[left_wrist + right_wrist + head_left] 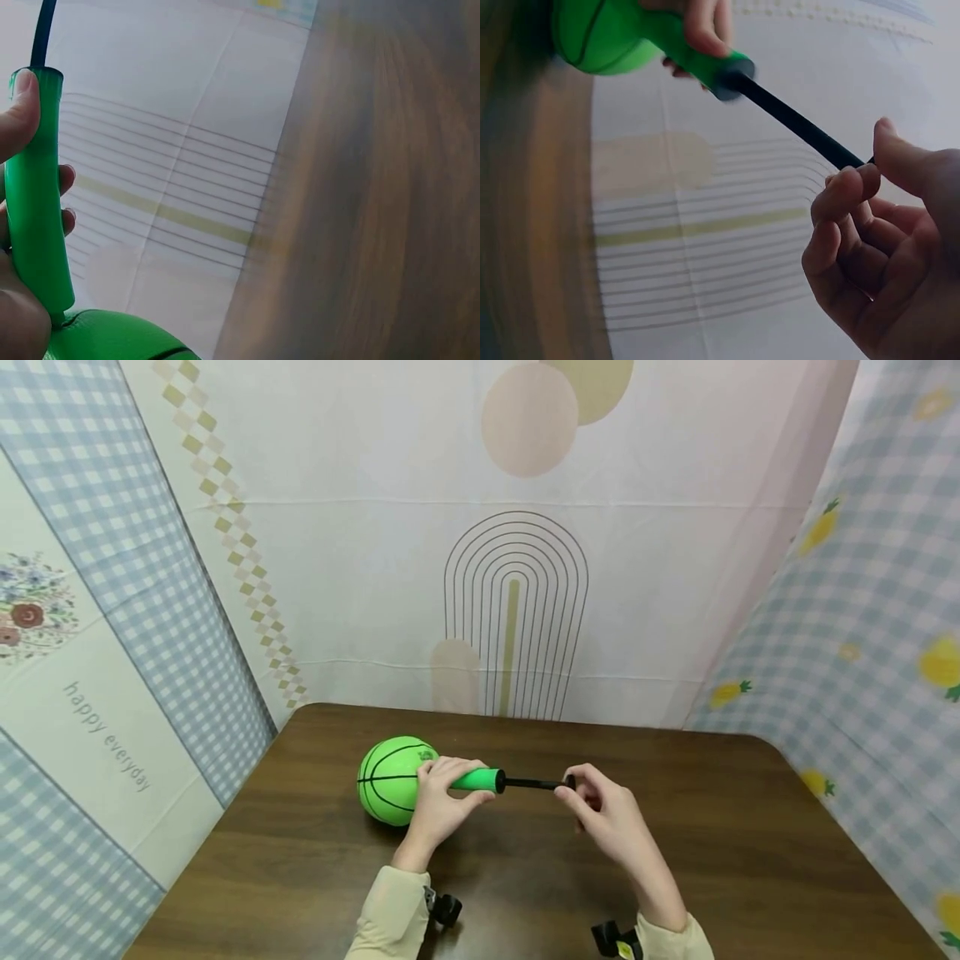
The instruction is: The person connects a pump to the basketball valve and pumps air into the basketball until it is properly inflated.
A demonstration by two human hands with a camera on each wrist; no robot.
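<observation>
A green ball with black lines [387, 781] sits on the table, left of centre. My left hand [438, 806] grips the green barrel of a small hand pump [477, 780], thumb along its near side. In the left wrist view the barrel's narrow end meets the ball [120, 337]; how far it enters cannot be seen. A black rod [795, 124] sticks out of the barrel's right end, drawn well out. My right hand [607, 814] pinches the handle at the rod's far end between thumb and fingers.
The brown wooden table [742, 860] has rounded far corners. Behind it hangs a pale patterned cloth [360, 568], with checked cloths at the left and right [847, 693]. A black wrist camera [444, 907] sits by each sleeve.
</observation>
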